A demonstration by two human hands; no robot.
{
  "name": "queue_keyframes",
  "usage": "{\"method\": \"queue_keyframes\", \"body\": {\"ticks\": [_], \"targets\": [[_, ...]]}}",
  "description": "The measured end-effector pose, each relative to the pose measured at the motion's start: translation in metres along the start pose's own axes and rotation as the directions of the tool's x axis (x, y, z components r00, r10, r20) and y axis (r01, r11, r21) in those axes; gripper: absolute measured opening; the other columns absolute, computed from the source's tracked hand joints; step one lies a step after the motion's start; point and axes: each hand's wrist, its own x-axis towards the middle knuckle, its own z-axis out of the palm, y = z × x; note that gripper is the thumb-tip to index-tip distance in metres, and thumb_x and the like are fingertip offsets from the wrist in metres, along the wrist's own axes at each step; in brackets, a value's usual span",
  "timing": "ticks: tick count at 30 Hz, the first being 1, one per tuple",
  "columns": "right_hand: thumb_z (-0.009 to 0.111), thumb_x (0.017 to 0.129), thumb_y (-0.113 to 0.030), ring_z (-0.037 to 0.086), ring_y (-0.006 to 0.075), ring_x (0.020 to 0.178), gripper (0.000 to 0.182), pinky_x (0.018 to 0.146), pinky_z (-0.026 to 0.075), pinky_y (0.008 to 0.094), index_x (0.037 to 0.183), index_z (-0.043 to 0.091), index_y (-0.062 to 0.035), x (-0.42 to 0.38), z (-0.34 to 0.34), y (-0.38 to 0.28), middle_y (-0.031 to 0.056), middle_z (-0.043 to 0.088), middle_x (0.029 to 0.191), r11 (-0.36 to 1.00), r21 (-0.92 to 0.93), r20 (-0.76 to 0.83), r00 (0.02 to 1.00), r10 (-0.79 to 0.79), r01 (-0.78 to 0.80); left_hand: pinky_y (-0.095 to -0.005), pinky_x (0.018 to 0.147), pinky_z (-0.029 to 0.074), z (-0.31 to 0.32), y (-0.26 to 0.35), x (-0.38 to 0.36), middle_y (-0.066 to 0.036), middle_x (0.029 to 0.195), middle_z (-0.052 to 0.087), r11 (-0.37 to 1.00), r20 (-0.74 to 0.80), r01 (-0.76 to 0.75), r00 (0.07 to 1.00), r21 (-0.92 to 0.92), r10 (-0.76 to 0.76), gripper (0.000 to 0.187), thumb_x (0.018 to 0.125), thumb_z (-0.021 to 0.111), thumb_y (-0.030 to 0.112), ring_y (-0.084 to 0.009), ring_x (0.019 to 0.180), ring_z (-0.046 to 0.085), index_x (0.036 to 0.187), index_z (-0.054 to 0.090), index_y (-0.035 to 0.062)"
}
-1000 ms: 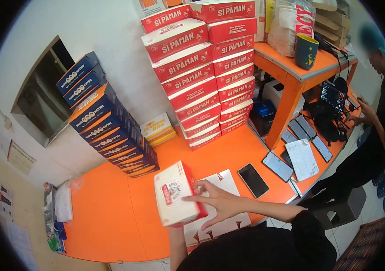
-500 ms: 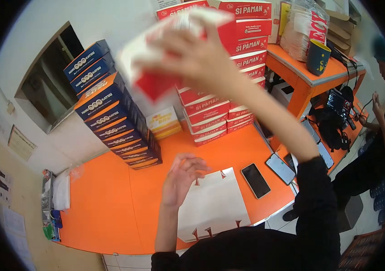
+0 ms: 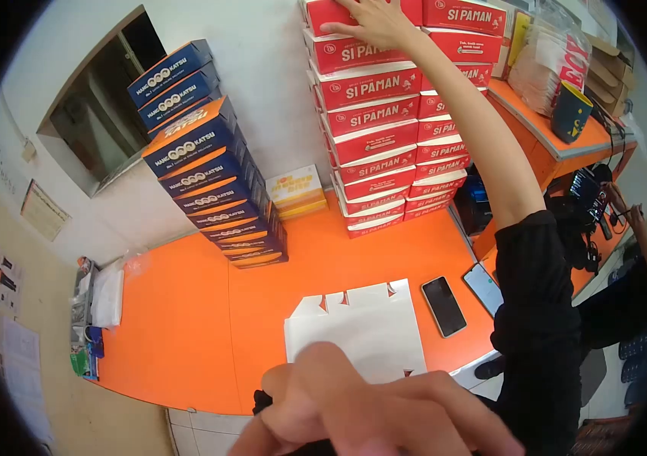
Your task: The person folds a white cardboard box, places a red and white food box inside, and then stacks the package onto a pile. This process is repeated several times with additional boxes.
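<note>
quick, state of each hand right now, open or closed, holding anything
Left hand: blurred close-up, cannot tell if open or closed.
Right hand: open, spread against a red box.

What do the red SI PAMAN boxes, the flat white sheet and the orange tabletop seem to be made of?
Red boxes: probably printed cardboard, fairly matte, with straight folded edges. White sheet: likely matte paperboard, thin and flat with cut notches, though stiff paper is possible. Orange tabletop: smooth, perhaps laminate, judging by its even colour and visible seam.
</note>
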Motion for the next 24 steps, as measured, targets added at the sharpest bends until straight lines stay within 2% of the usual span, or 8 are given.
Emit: {"method": "queue_keyframes", "body": {"ticks": [2,7,11,15,17,19,22,24], "targets": [[0.038,0.086,-0.063,0.022,0.0367,0.135,0.071,0.108,0.005,0.0592,0.142,0.028,-0.0205,0.001,0.007,0.005,0.0196,0.027,0.144,1.0,-0.021,-0.039,0.999,-0.009,0.008,-0.0505,0.086,0.047,-0.018,-0.027,-0.006,-0.028,0.104,0.059,0.976,0.109,-0.205,0.971,-0.075,0.212,0.068,0.087,0.049,0.056,-0.0495,0.109,0.046,0.138,0.02,0.0224],[0.034,0.088,-0.063,0.022,0.037,0.134,0.072,0.109,0.003,0.0593,0.145,0.022,-0.0209,-0.001,0.008,0.005,0.0207,0.026,0.144,0.999,-0.043,-0.038,0.999,-0.024,0.022,-0.056,0.086,0.045,-0.005,0.006,0.007,-0.024,0.12,0.05,0.998,0.015,0.007,1.0,0.056,-0.008,0.076,0.08,0.056,0.061,-0.0485,0.11,0.046,0.136,0.023,0.0228],[0.031,0.088,-0.064,0.02,0.0374,0.136,0.075,0.109,0.002,0.0597,0.146,0.013,-0.0209,-0.001,-0.006,0.002,0.0204,0.021,0.146,1.0,-0.009,0.014,1.0,-0.001,0.001,-0.0537,0.093,0.038,-0.021,-0.038,0.002,-0.021,0.108,0.051,0.916,0.046,-0.402,0.914,-0.017,0.402,0.077,0.079,0.054,0.062,-0.0393,0.101,0.052,0.129,0.032,0.0069],[0.033,0.089,-0.063,0.011,0.039,0.138,0.076,0.108,0.007,0.0605,0.147,0.006,-0.0218,-0.01,-0.027,-0.006,0.0181,0.015,0.149,0.978,0.171,-0.098,0.989,-0.108,0.124,-0.0415,0.092,0.04,-0.014,-0.033,-0.044,-0.012,0.098,0.054,0.974,-0.373,0.034,0.926,0.223,0.053,0.044,0.086,0.057,0.035,-0.0279,0.092,0.054,0.114,0.044,0.0044],[0.044,0.087,-0.05,0.025,0.0328,0.126,0.066,0.095,0.023,0.051,0.141,0.019,-0.0193,-0.047,-0.031,-0.019,0.0131,0.028,0.14,0.911,0.292,-0.211,0.948,-0.236,0.292,-0.0388,0.091,0.04,-0.032,-0.04,-0.097,-0.011,0.102,0.055,0.681,-0.546,0.526,0.809,0.509,-0.217,0.034,0.084,0.06,0.021,-0.0255,0.099,0.054,0.111,0.047,0.0047],[0.049,0.087,-0.046,0.038,0.0278,0.099,0.043,0.077,0.032,0.0428,0.113,0.034,-0.0156,-0.15,-0.025,-0.046,0.0117,0.038,0.11,0.85,0.345,-0.197,0.916,-0.348,0.397,-0.0399,0.094,0.039,-0.04,-0.081,-0.169,-0.012,0.115,0.053,0.192,-0.778,0.851,0.526,0.489,-0.344,0.046,0.078,0.069,0.021,-0.0278,0.112,0.049,0.115,0.046,0.0067],[0.056,0.086,-0.041,0.057,0.0203,0.057,0.034,0.051,0.046,0.0305,0.072,0.055,-0.01,-0.374,-0.005,-0.122,0.0096,0.054,0.065,0.786,0.529,0.183,0.862,-0.473,0.32,-0.042,0.103,0.034,-0.02,-0.128,-0.298,-0.011,0.136,0.039,-0.272,-0.814,0.806,0.383,0.525,-0.436,0.054,0.077,0.069,0.021,-0.0325,0.13,0.031,0.124,0.046,0.0073],[0.061,0.082,-0.04,0.059,0.0281,0.07,0.033,0.061,0.048,0.0411,0.083,0.057,-0.0079,-0.449,-0.024,-0.179,0.0102,0.057,0.078,0.718,0.685,0.652,0.545,-0.527,-0.124,-0.0421,0.107,0.03,-0.001,-0.135,-0.339,-0.011,0.141,0.035,-0.286,-0.835,0.844,0.289,0.453,-0.468,0.055,0.076,0.07,0.022,-0.0341,0.135,0.025,0.125,0.048,0.0068]]}}
